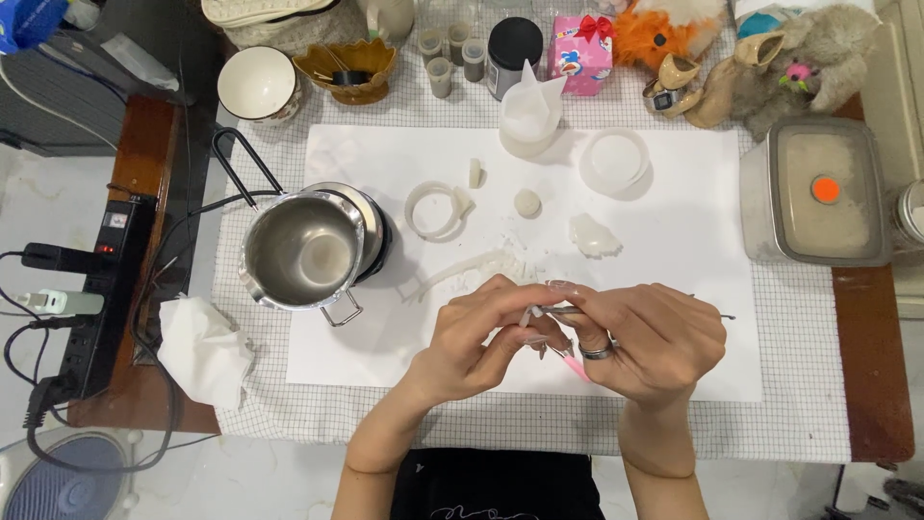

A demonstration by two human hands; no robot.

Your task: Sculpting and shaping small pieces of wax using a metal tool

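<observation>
Our left hand [481, 332] fingers pinch a small white piece [527, 316]; right hand [647, 339] fingers grip a thin metal pick [707, 313] above the white sheet [674, 241]; steel pot [300, 252] left.

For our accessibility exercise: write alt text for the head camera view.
Two hands, left hand and right hand, meet over a white sheet, pinching a thin metal tool. A steel pot stands to the left, with small white pieces beyond.

bare forearms — no sleeves | right hand [647, 339] — silver ring | dark top
</observation>
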